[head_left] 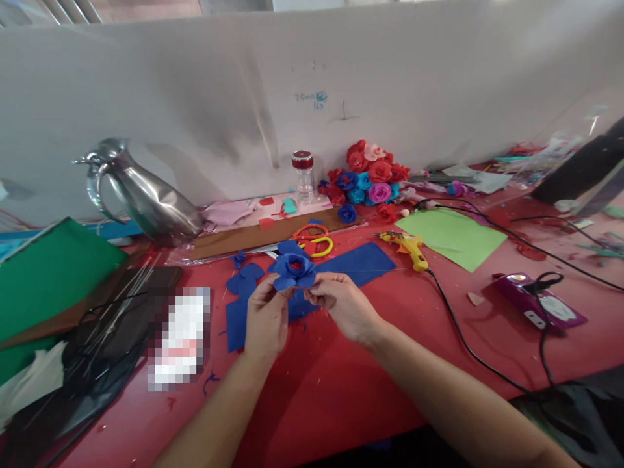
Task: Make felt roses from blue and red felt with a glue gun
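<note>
Above the red tabletop I hold a blue paper flower (pixel 295 266) with a red centre. My left hand (pixel 267 315) is closed, its fingers and thumb pinching the flower's left underside. On the other side my right hand (pixel 344 302) is closed too, thumb and fingertips pressed together at the flower's lower right edge. Blue paper sheets (pixel 368 263) lie beneath and behind both hands. Cut blue petals (pixel 244 281) rest left of the flower. Scissors with orange and yellow handles (pixel 319 246) lie just behind it, their blades partly hidden.
A yellow glue gun (pixel 407 247) with a trailing cord lies to the right, near a green sheet (pixel 455 235) and a purple power box (pixel 539 302). Behind stand a steel jug (pixel 146 195), a glass bottle (pixel 305 179) and a bunch of paper flowers (pixel 377 172).
</note>
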Tool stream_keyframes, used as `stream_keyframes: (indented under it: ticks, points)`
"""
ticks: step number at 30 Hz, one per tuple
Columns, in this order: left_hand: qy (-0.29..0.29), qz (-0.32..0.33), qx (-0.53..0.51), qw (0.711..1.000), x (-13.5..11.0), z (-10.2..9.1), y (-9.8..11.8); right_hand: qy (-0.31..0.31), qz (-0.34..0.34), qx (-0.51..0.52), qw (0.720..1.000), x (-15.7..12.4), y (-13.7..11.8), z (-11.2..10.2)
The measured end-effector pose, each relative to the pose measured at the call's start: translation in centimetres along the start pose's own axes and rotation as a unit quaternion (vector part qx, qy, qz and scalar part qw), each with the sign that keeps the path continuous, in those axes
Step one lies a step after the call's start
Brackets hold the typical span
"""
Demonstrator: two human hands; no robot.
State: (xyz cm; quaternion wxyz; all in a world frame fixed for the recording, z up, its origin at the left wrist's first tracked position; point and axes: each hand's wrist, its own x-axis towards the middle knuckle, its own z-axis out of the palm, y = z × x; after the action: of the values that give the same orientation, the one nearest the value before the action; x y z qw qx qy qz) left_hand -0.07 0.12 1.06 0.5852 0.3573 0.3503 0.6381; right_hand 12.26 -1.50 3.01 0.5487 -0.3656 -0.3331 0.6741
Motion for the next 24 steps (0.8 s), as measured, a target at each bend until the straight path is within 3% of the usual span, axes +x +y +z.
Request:
stream_keyframes:
  ticks: [8, 15, 19, 22, 24]
  points:
    - [-0.022, 0.045, 0.053, 0.997, -0.7, 0.2, 0.3, 0.033, -0.026, -0.021, 0.999, 0.1, -0.1, 0.0]
    - [-0.01, 0.026, 0.02, 0.999, -0.4, 0.5, 0.6, 0.029, -0.023, -0.022, 0.999, 0.4, 0.0, -0.2]
    - [0.006, 0.017, 0.01, 1.0, -0.2, 0.4, 0.4, 0.037, -0.065, -0.058, 0.995, 0.3, 0.1, -0.2]
    - [0.049, -0.035, -0.028, 0.998, 0.3, 0.1, 0.1, 0.071, -0.118, -0.174, 0.975, 0.5, -0.4, -0.7]
    - [0.078, -0.079, -0.06, 0.992, 0.8, -0.1, 0.1, 0.123, -0.171, -0.294, 0.932, 1.0, -1.4, -1.7]
